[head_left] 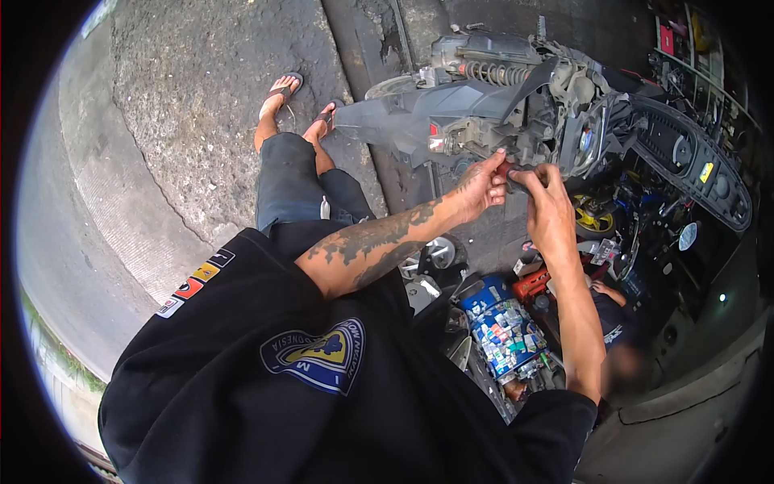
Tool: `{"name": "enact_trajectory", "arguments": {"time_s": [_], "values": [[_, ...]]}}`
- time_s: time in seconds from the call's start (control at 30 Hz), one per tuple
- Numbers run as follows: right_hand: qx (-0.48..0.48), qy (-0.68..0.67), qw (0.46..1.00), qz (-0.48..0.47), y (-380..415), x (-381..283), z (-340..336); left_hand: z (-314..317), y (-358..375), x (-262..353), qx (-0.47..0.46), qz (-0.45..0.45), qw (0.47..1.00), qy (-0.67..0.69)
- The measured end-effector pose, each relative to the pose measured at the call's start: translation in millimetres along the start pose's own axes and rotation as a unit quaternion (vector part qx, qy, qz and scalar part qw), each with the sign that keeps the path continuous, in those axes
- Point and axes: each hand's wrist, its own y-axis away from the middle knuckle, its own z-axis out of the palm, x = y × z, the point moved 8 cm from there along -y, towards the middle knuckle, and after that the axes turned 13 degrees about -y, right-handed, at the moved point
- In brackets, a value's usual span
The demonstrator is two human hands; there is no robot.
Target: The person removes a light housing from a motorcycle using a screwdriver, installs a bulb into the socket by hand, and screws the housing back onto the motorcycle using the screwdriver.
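Note:
My left hand, on the tattooed forearm, has its fingers curled and thumb raised at a small red-and-dark piece. From the other side my right hand pinches at the same piece, its fingertips meeting near the left thumb. Fingers cover much of the piece, so its kind cannot be made out. Just beyond both hands is a partly stripped scooter, with grey dusty panels. A coil-spring shock absorber and a red-and-clear light show on it.
A black seat or storage panel sticks out at the right. Below are a sticker-covered blue drum, a red tool or case and a yellow wheel. Another person's arm is at lower right. Stained concrete lies left.

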Motion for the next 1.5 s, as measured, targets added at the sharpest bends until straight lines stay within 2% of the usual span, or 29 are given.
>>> {"name": "enact_trajectory", "arguments": {"time_s": [0.07,0.1,0.17,0.27,0.3,0.33,0.37,0.47,0.5,0.57,0.7,0.77,0.83,0.87,0.9,0.97,1.0,1.07,1.1,1.13,1.17,1.23,1.27,1.3,1.37,1.4,1.43,1.47,1.5], "values": [[0.008,0.002,0.999,-0.036,-4.0,-2.9,-0.9,-4.4,-3.2,0.1,0.006,0.005,1.000,0.005],[-0.004,-0.024,0.996,0.085,-6.4,12.2,-1.0,-3.5,-3.5,1.2,0.019,0.008,1.000,0.000],[-0.033,-0.074,0.943,0.324,7.4,41.0,4.1,-1.8,-0.6,1.9,0.005,0.005,1.000,-0.002],[-0.094,-0.021,0.957,0.274,7.8,41.4,12.4,1.2,0.6,0.6,-0.005,-0.003,1.000,-0.006],[-0.032,-0.086,0.988,0.126,2.3,21.1,5.2,1.5,0.6,-1.3,-0.006,-0.008,1.000,0.005],[-0.032,-0.086,0.987,0.130,3.7,21.6,4.7,2.3,0.7,-3.9,-0.009,-0.014,1.000,0.016],[-0.022,-0.021,0.999,0.032,0.1,5.8,0.4,2.2,0.8,-5.3,-0.010,-0.016,1.000,0.016],[-0.027,0.022,0.998,-0.050,0.8,-13.4,1.1,-0.1,0.0,-2.1,-0.001,0.001,1.000,-0.004],[-0.001,-0.031,0.995,0.095,1.8,7.4,-4.1,-0.8,-0.1,-3.2,0.005,-0.006,1.000,-0.009],[-0.036,-0.091,0.926,0.365,12.1,42.7,-0.8,-0.7,0.2,-2.5,-0.003,-0.003,1.000,-0.008],[-0.108,-0.016,0.952,0.286,12.7,39.8,13.8,0.5,3.3,-3.0,0.002,-0.008,1.000,0.001],[-0.041,0.002,0.996,0.074,4.0,8.8,7.0,1.0,3.6,-4.8,-0.004,-0.013,1.000,0.010],[-0.052,0.010,0.999,0.005,5.1,-11.2,7.0,-0.5,3.5,-9.3,-0.006,-0.011,1.000,0.005],[-0.050,0.012,0.999,0.001,2.6,-15.5,6.4,-2.0,1.1,-6.2,-0.007,-0.003,1.000,-0.002],[-0.005,-0.039,0.994,0.101,3.8,-3.5,0.3,-0.8,2.1,-5.4,0.003,-0.002,1.000,0.000],[-0.013,-0.097,0.941,0.323,13.3,26.4,-0.7,0.1,4.6,-3.7,0.009,-0.010,1.000,0.006],[-0.012,-0.098,0.941,0.324,13.8,32.7,1.6,-0.1,4.8,-4.4,0.013,-0.019,1.000,0.009],[-0.078,-0.037,0.952,0.295,17.9,40.4,15.3,1.5,6.1,-5.5,0.009,-0.022,1.000,0.002],[-0.016,-0.075,0.981,0.176,7.9,12.8,3.3,1.3,4.9,-5.6,0.003,-0.017,1.000,0.009],[-0.014,-0.075,0.981,0.178,9.1,15.9,3.8,1.0,4.0,-6.1,-0.003,-0.014,1.000,0.016],[-0.011,-0.052,0.992,0.116,8.1,10.9,3.2,-0.4,2.8,-7.6,-0.003,-0.016,1.000,0.016],[-0.013,-0.056,0.996,0.070,6.4,0.2,5.6,0.4,0.9,-1.5,-0.016,0.007,1.000,-0.009],[-0.012,-0.056,0.996,0.067,2.0,-6.3,6.7,0.5,0.3,1.1,-0.016,0.011,1.000,-0.010],[0.012,-0.110,0.979,0.174,2.6,2.5,6.0,-2.3,1.7,-0.8,0.002,-0.008,0.999,-0.038],[0.062,-0.115,0.968,0.215,8.9,18.9,7.6,-16.9,8.2,-3.0,0.016,-0.085,0.987,-0.134],[0.066,-0.117,0.967,0.215,9.4,23.3,6.0,-23.5,16.2,5.0,0.016,-0.086,0.987,-0.139],[0.046,-0.120,0.974,0.189,9.0,22.3,7.5,-30.9,29.5,51.2,0.122,0.099,0.853,-0.497],[0.029,-0.123,0.979,0.161,8.0,20.6,9.4,-9.0,52.4,88.2,0.201,0.268,0.554,-0.762],[0.051,-0.106,0.985,0.126,7.2,17.1,6.7,-2.9,56.8,102.6,0.187,0.312,0.456,-0.812]]}}
